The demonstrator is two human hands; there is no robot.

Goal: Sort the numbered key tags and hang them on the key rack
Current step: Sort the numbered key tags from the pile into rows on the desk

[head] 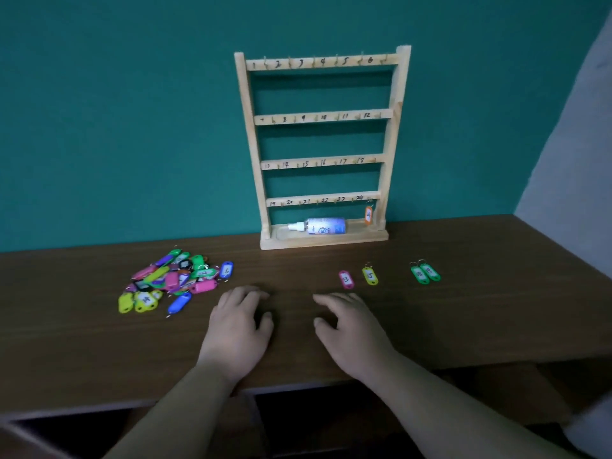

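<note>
A wooden key rack (395, 134) stands against the teal wall, with four numbered bars of hooks. One orange tag (368, 215) hangs at the right end of the bottom bar. A heap of coloured key tags (172, 279) lies on the table at the left, with a blue tag (226, 270) at its right edge. A pink tag (346, 279), a yellow tag (370, 275) and two green tags (425, 273) lie apart on the right. My left hand (238, 323) and my right hand (351, 329) rest palm-down on the table, holding nothing.
A small white spray bottle (318, 225) lies in the rack's base tray. The brown table (480, 313) ends at a front edge under my wrists, with dark open shelves below. A pale wall rises at the far right.
</note>
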